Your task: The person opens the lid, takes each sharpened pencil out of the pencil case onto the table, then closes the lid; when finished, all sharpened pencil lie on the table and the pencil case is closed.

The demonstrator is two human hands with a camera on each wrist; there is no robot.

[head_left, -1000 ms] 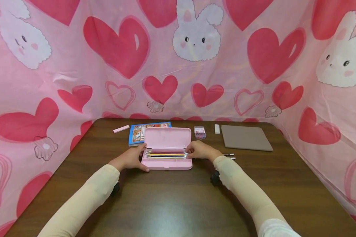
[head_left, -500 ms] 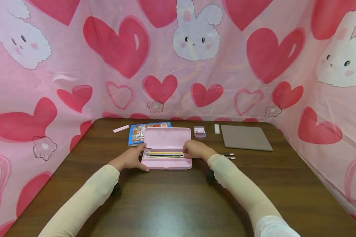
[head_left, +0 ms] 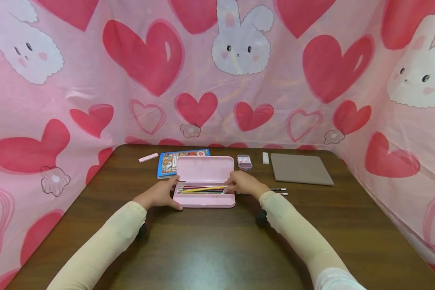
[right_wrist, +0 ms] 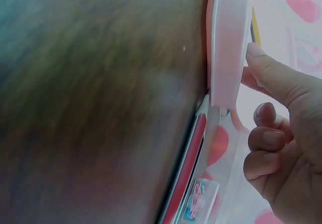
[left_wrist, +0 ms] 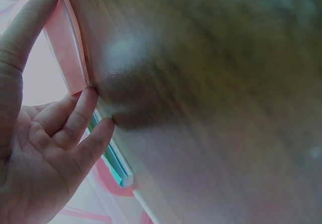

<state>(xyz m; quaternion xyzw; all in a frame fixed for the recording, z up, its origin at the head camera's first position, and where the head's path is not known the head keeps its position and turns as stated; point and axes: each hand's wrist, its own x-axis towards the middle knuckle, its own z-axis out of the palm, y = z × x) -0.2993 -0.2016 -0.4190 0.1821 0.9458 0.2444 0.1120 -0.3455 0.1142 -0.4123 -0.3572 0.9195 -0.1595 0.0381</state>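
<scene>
head view: a pink pencil case [head_left: 197,200] lies on the brown table [head_left: 203,245] with its lid raised at the far side, in front of the person. the left hand [head_left: 160,194] grips the case's left end, thumb against the near corner and fingers round toward the far side; the left wrist view shows two of its fingertips down at the tabletop. the right hand [head_left: 245,183], at the right end of the case, pinches the right end of a yellow pencil [head_left: 203,189] between thumb and forefinger, the other fingers curled in. that pencil slants over other pencils [head_left: 190,187] in the far compartment, its left end nearer the person.

two more pencils [head_left: 278,189] lie on the table to the right of the case, partly hidden by the right arm. behind the case is a blue booklet [head_left: 166,165], with a pink strip [head_left: 148,157] to its left. on the far right are a small clear box [head_left: 244,162], a white block [head_left: 265,158] and a flat grey-brown panel [head_left: 301,168]. a pink cloth [head_left: 279,84] with hearts and rabbits hangs around the table.
</scene>
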